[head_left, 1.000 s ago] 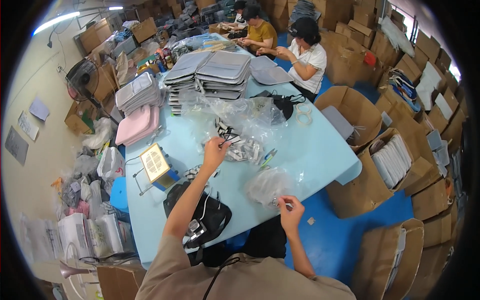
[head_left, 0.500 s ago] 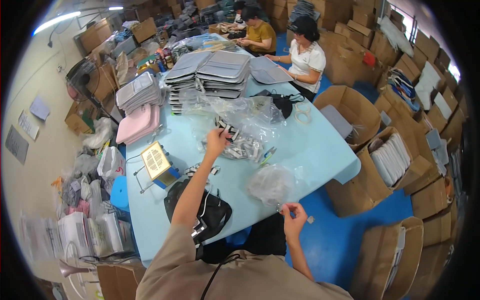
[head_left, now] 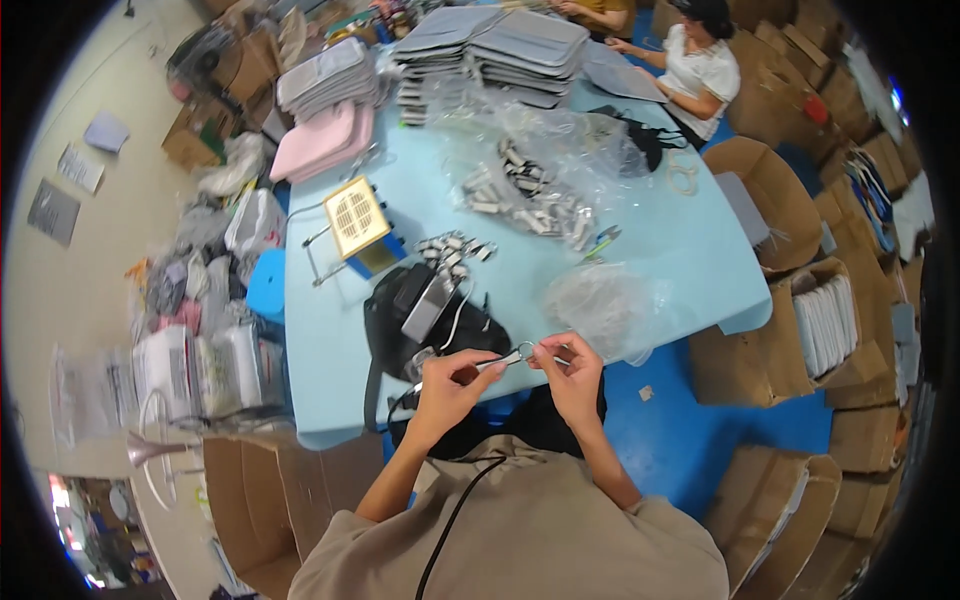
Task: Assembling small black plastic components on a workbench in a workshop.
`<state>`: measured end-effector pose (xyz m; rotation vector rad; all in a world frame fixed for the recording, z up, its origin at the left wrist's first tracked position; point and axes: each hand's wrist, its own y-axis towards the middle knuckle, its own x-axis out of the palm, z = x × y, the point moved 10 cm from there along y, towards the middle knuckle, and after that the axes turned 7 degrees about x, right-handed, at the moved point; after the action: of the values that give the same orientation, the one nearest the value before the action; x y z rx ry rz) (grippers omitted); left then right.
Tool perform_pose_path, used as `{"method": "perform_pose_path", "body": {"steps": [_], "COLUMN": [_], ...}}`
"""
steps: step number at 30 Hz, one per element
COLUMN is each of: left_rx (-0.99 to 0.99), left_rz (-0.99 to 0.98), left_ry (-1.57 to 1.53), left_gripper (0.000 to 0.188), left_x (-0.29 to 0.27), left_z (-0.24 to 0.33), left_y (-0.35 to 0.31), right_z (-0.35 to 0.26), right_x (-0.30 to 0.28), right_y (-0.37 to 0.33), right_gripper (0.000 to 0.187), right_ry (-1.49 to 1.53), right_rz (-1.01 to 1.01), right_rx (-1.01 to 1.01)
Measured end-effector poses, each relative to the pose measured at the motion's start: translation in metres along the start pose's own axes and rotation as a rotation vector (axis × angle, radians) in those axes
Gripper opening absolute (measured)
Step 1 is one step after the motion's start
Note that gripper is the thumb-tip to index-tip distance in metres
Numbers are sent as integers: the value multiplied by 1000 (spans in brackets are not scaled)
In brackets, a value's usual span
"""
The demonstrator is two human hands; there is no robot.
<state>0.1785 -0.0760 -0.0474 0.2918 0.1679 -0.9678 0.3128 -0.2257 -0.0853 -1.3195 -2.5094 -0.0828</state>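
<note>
Just over the table's near edge, both of my hands are brought together at a metal ring (head_left: 525,350). Thumb and fingers of my right hand (head_left: 570,378) pinch this ring. A short black-and-white strap piece (head_left: 507,359) is pinched in my left hand (head_left: 452,388), its tip at the ring; whether it passes through I cannot tell. Left of them lies a black bag (head_left: 484,332) with a grey phone-like slab (head_left: 429,308) on it. Similar small pieces (head_left: 455,250) lie in a loose pile beyond, and more fill an opened clear plastic bag (head_left: 530,200).
A crumpled clear bag (head_left: 597,302) and green-handled snips (head_left: 603,241) lie on the blue table (head_left: 690,270). A yellow-and-blue box device (head_left: 358,225) stands left. Grey sleeves (head_left: 525,50) and pink ones (head_left: 322,145) are stacked behind. A person (head_left: 700,70) sits far right; cartons (head_left: 770,350) line that side.
My left hand has come back from the clear bag of pieces, now with a strap piece. My right hand has moved left and up with the ring to meet it. The view has tilted down.
</note>
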Motion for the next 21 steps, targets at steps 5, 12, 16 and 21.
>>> {"method": "perform_pose_path", "body": {"steps": [5,12,16,21], "left_rx": [183,207,138,-49], "left_rz": [70,50,62,-119], "left_ry": [202,250,177,-336], "left_gripper": [16,15,19,29], "left_x": [-14,-1,4,18], "left_z": [14,2,-4,-31], "left_y": [-13,-29,-37,-52], "right_z": [5,-5,0,24], "right_x": [32,43,41,37], "right_y": [-16,-28,-29,-28], "right_gripper": [11,9,9,10], "right_ry": [-157,-373,-447,-36], "right_rz": [-58,-48,-110,-183], "right_rx": [-1,-116,-216,82]}}
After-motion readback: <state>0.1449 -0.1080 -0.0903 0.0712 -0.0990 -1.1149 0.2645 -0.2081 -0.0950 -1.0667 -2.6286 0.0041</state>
